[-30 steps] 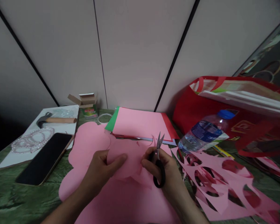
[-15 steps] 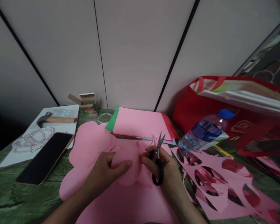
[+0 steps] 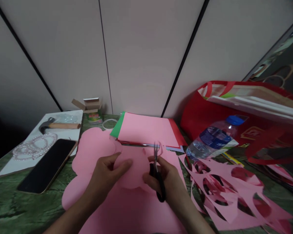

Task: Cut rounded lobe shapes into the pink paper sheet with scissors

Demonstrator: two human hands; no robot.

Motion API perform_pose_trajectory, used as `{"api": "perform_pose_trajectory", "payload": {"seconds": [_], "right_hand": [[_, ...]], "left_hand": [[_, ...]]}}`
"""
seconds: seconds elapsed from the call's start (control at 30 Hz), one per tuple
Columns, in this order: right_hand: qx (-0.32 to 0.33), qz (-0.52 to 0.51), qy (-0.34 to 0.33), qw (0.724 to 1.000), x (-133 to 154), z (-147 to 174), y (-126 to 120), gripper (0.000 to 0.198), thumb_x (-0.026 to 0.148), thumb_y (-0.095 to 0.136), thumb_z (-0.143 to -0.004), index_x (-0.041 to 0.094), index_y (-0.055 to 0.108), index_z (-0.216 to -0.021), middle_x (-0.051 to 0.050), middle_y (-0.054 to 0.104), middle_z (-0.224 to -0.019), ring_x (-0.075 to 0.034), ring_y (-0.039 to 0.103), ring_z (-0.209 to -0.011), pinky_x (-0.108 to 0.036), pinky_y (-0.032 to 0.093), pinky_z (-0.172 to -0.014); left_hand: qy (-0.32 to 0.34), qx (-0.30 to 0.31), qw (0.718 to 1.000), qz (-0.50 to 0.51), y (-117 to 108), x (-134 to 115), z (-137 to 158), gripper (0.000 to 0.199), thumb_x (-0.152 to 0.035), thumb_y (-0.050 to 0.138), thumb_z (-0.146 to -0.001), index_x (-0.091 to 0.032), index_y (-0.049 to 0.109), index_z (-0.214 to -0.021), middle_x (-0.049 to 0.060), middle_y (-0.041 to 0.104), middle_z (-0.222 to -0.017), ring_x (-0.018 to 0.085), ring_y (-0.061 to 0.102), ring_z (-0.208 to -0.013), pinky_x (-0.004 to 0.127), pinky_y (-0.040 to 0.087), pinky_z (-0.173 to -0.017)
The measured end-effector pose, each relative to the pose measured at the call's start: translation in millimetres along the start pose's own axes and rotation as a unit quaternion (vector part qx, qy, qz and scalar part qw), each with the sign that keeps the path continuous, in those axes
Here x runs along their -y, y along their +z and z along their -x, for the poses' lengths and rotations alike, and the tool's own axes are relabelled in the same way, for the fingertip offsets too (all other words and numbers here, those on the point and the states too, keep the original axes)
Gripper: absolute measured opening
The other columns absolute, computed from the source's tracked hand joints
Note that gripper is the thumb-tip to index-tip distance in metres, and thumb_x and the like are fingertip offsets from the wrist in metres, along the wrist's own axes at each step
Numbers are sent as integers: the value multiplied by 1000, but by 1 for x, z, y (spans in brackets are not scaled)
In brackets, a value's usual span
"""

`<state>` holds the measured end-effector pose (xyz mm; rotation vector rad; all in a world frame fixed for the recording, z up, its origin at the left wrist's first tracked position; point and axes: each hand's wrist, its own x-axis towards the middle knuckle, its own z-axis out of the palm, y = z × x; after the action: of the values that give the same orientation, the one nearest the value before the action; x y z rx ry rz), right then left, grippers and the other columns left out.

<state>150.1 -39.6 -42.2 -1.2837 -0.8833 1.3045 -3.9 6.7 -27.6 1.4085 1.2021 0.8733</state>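
My left hand (image 3: 107, 175) pinches a rounded pink paper cutout (image 3: 132, 174) between thumb and fingers, the thumb lying on its face. Black-handled scissors (image 3: 158, 178) are held in my right hand (image 3: 171, 178), their blades pointing up and away from me. The right fingertips are at the cutout's right edge; whether they grip it I cannot tell. Below both hands lies a large pink paper sheet (image 3: 136, 214). More pink cloud-shaped cutouts (image 3: 94, 144) overlap to the left of my left hand.
Pink paper scraps (image 3: 229, 191), a water bottle (image 3: 213, 138) and a red bag (image 3: 197, 110) are on the right. Coloured paper sheets (image 3: 147, 128) lie at the back. Leftward are a phone (image 3: 47, 165), a hammer (image 3: 61, 125), bead strings (image 3: 34, 146) and a small box (image 3: 94, 115).
The scissors have swung left and turned more upright with my right hand. The cutout has turned and shifted slightly up in my left hand, whose thumb has slid left.
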Motion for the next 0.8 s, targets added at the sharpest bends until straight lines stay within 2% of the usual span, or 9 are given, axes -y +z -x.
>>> {"api": "perform_pose_trajectory", "payload": {"seconds": [0.07,0.1,0.2,0.27,0.33,0.47,0.53,0.67,0.8], "right_hand": [[32,-1,0,999,-3,0,0,40,18,72,-55,16,53,-90,5,53,-56,-9,45,-48,-21,34,-47],[25,-3,-10,1000,-3,0,0,38,19,71,-56,16,54,-89,4,55,-59,-10,47,-51,-22,36,-50],[-41,-14,-44,998,0,-1,-1,32,23,72,-57,17,56,-83,2,56,-67,-11,50,-59,-22,38,-54],[-58,-18,-49,997,2,-1,-1,31,24,72,-57,18,55,-82,3,55,-66,-11,49,-57,-21,37,-52],[-32,-9,-41,999,2,1,0,34,22,73,-56,18,54,-85,5,52,-61,-9,46,-52,-20,35,-48],[63,18,-4,998,-4,3,3,45,17,74,-55,17,51,-93,8,50,-53,-7,40,-45,-19,31,-44],[55,19,-16,998,-5,3,3,42,18,73,-57,17,51,-93,6,52,-57,-8,42,-49,-19,33,-46],[-8,3,-59,998,-2,3,3,35,20,71,-59,17,53,-89,4,53,-65,-8,46,-56,-18,35,-49],[29,12,-27,999,-1,4,7,38,14,70,-57,18,52,-91,9,46,-52,-6,38,-44,-17,30,-42]], "left_hand": [[0,-3,1000,-6,0,-1,0,23,-35,62,-66,-14,63,-56,-2,56,-52,12,49,-49,23,41,-44],[1,-1,1000,-11,0,-1,1,22,-34,62,-65,-14,63,-56,-1,57,-51,13,50,-49,23,43,-45],[13,19,1000,-17,1,-2,2,18,-31,64,-64,-14,65,-58,0,62,-54,15,55,-52,26,47,-50],[18,27,999,-15,1,-3,3,16,-30,65,-62,-14,66,-59,1,64,-56,18,57,-56,27,49,-51],[17,17,1000,-11,1,-3,3,17,-30,65,-62,-13,67,-61,2,65,-57,19,59,-57,27,49,-49],[16,-5,1000,-14,1,-3,4,20,-33,65,-65,-13,68,-68,4,69,-64,19,60,-59,26,49,-49],[19,10,1000,-22,0,-4,4,21,-32,64,-66,-13,69,-71,4,70,-68,19,61,-61,27,50,-51],[17,39,999,-32,1,-2,3,21,-32,65,-64,-13,69,-72,5,71,-70,23,63,-65,29,51,-54],[12,11,1000,-17,1,3,2,25,-33,67,-60,-13,70,-73,5,71,-67,24,63,-62,29,50,-51]]}}
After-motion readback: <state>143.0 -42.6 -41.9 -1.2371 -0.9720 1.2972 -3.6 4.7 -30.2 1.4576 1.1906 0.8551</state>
